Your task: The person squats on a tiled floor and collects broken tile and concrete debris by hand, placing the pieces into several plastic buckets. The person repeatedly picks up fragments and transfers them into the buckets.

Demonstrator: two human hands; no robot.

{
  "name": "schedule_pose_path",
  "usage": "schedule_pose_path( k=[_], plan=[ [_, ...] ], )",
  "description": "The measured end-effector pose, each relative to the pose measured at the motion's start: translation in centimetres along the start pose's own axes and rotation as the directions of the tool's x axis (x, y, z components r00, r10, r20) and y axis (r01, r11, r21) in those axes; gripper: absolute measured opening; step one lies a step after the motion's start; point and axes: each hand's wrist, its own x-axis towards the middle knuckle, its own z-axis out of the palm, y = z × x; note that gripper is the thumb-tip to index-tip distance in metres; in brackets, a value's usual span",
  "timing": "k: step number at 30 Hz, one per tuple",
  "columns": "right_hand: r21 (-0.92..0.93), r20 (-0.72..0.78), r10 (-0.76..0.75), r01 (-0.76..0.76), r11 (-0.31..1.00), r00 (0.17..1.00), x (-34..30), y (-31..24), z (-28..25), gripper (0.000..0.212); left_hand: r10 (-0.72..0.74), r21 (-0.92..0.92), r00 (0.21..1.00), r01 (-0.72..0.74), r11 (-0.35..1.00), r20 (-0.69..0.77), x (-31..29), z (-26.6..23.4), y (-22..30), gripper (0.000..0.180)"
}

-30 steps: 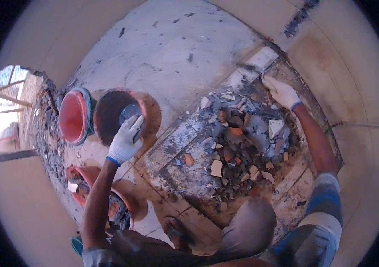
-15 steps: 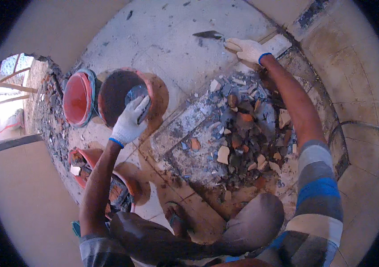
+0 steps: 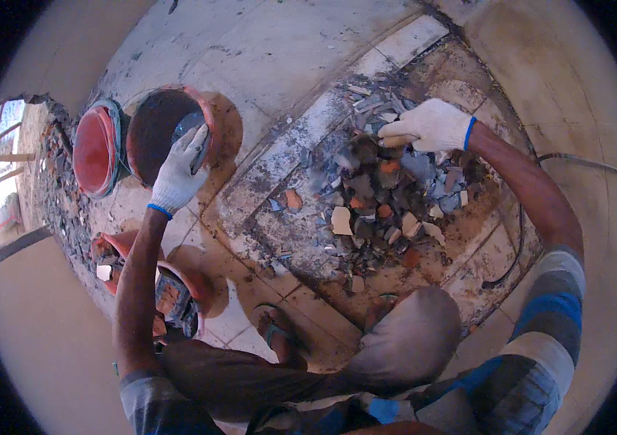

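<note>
My left hand (image 3: 180,172), in a white knit glove with a blue cuff, is closed at the right rim of a dark-insided reddish bucket (image 3: 150,138). A shiny grey-blue patch (image 3: 189,125) shows inside by its fingers; I cannot tell what it is. My gloved right hand (image 3: 433,126) is closed around a trowel (image 3: 399,139) over the rubble heap (image 3: 377,192). The blade is smeared by motion and hard to separate from the debris. Broken tile, brick and grey mortar pieces make up the heap.
Left of the dark bucket stand nested red buckets (image 3: 95,148). Nearer me, another bucket (image 3: 192,284) holds rubble, beside a further red one (image 3: 109,254). Debris lines the broken wall edge (image 3: 62,174). A cable (image 3: 591,161) runs at the right. My sandalled foot (image 3: 276,335) is below.
My right hand has brought the trowel from the far floor back toward me, over the heap. My left hand stays at the bucket's rim. The whole view has shifted.
</note>
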Motion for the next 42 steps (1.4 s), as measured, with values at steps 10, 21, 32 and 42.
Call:
schedule_pose_path(
  k=[10, 21, 32, 42],
  plan=[
    [0.104, -0.246, 0.372, -0.357, 0.928, 0.895, 0.3, 5.6, 2.4, 0.075, 0.190, 0.205, 0.981, -0.177, 0.963, -0.047, 0.1, 0.0, 1.0, 0.084],
    [0.050, -0.425, 0.353, -0.367, 0.929, 0.834, -12.4, -6.0, 7.3, 0.070, 0.018, 0.312, 0.953, 0.081, 0.947, -0.303, -1.7, -3.1, 4.0, 0.073],
    [0.880, -0.171, 0.966, -0.470, 0.061, -0.195, -25.0, -13.3, 27.1, 0.069, -0.800, -0.224, 0.573, 0.767, 0.601, -0.180, -5.4, -1.1, -7.8, 0.080],
    [0.751, -0.294, 0.953, -0.599, 0.278, 0.073, -26.1, -4.4, 26.7, 0.069, -0.732, -0.815, 0.612, 0.563, 0.136, 0.300, -4.2, -0.3, -7.1, 0.029]
  ],
)
